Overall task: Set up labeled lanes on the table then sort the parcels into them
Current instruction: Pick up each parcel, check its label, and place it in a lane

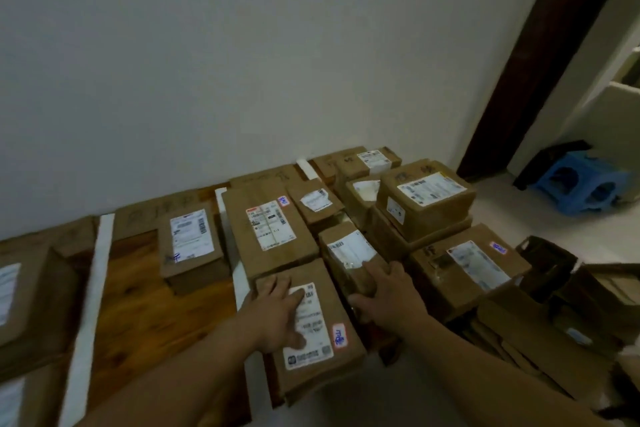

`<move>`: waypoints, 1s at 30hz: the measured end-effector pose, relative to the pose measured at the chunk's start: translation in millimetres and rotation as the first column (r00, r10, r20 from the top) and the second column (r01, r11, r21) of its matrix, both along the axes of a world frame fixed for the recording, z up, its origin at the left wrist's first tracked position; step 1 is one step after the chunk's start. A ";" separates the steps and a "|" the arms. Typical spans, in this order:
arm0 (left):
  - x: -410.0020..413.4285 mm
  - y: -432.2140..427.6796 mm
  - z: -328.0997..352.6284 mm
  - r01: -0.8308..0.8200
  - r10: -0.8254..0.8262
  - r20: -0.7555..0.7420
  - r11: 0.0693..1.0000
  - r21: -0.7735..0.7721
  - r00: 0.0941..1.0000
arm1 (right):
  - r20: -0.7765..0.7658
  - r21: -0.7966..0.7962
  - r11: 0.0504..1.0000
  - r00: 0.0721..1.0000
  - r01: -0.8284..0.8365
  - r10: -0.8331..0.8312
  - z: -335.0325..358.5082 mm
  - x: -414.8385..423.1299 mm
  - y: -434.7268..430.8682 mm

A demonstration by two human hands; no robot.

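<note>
- Wooden table (145,305) runs from lower left to centre right; a bare white wall (242,45) stands right behind it
- Dark brown door (540,80) at upper right; pale floor (502,204) below it; one blue stool (581,184) at the right edge
- Open cartons (547,305) at lower right, beside the table's end; blur hides how many
- Three white strips (98,288) lie across the table, splitting it into lanes
- About a dozen brown parcels with white labels lie in the lanes, most crowded centre right, some stacked; blur prevents an exact count
- Three small pink-edged stickers (338,333) with blue writing show on parcels
- Two hands, both low centre; left hand (277,312) lies flat on the near parcel (346,308), fingers straight and spread over its label
- Right hand (384,298) clasps the near end of the tilted parcel (349,250), thumb on one side, fingers curled over the other; this parcel sits just right of the near parcel
</note>
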State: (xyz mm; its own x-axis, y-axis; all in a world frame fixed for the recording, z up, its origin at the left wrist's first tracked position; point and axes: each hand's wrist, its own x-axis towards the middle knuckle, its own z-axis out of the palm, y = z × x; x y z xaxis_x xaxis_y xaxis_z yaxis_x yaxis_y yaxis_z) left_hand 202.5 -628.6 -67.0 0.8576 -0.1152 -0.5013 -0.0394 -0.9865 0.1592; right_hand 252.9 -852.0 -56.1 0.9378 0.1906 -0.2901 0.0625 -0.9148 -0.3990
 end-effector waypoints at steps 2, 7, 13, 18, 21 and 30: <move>1.5 -1.8 -0.5 -0.035 0.035 -0.015 0.999 0.006 0.999 | -0.027 0.042 0.999 0.999 -0.021 0.022 -6.1 11.2 -2.8; 2.1 -14.7 5.5 -0.137 0.140 -0.066 0.989 0.049 0.988 | -0.081 -0.022 0.963 0.961 -0.267 0.264 -23.5 34.8 -12.3; 1.2 -26.9 7.0 -0.260 0.266 -0.078 0.962 0.079 0.961 | -0.223 -0.054 0.943 0.924 -0.329 0.310 -26.7 76.4 -0.1; -18.1 -19.9 27.1 -0.467 0.467 -0.010 0.884 0.007 0.884 | -0.140 -0.103 0.924 0.925 -0.368 0.353 -5.6 85.4 10.3; -37.8 2.9 49.0 -0.598 0.598 0.028 0.801 0.013 0.801 | -0.063 -0.052 0.886 0.887 -0.460 0.457 17.1 78.7 39.6; -175.3 110.6 109.5 -0.788 0.792 0.217 0.603 -0.128 0.571 | 0.066 0.003 0.652 0.651 -0.758 0.756 77.8 -22.6 184.3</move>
